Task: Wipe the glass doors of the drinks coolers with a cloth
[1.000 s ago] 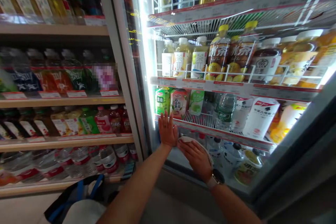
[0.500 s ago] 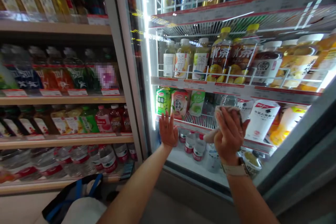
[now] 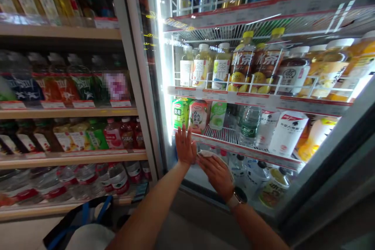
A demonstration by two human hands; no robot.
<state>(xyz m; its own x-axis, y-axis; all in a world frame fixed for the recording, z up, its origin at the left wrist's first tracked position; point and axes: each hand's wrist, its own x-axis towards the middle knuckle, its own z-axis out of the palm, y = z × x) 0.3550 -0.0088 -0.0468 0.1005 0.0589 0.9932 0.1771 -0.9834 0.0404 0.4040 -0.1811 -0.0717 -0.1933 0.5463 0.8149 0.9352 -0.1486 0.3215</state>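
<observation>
My left hand (image 3: 185,146) lies flat against the glass door (image 3: 202,177) of a lit drinks fridge, its fingers spread upward and holding nothing. Just to its right, my right hand (image 3: 216,174) presses a pale cloth (image 3: 206,153) to the same glass, low on the door. Most of the cloth is hidden under the palm; an edge shows past the fingertips and along the side of the hand. Behind the glass near my left fingers stand a green carton (image 3: 179,113) and a pink-brown carton (image 3: 198,116).
Bottles such as a clear water bottle (image 3: 249,127) and a white-labelled bottle (image 3: 288,133) fill the fridge racks. The metal door frame (image 3: 310,172) runs down the right. Left are open wooden shelves (image 3: 67,113) of drinks. A black-and-blue bag (image 3: 79,218) sits at the lower left.
My right hand has slid the cloth left and down across the glass, from in front of the water bottle to beside my left hand. My left hand has barely moved.
</observation>
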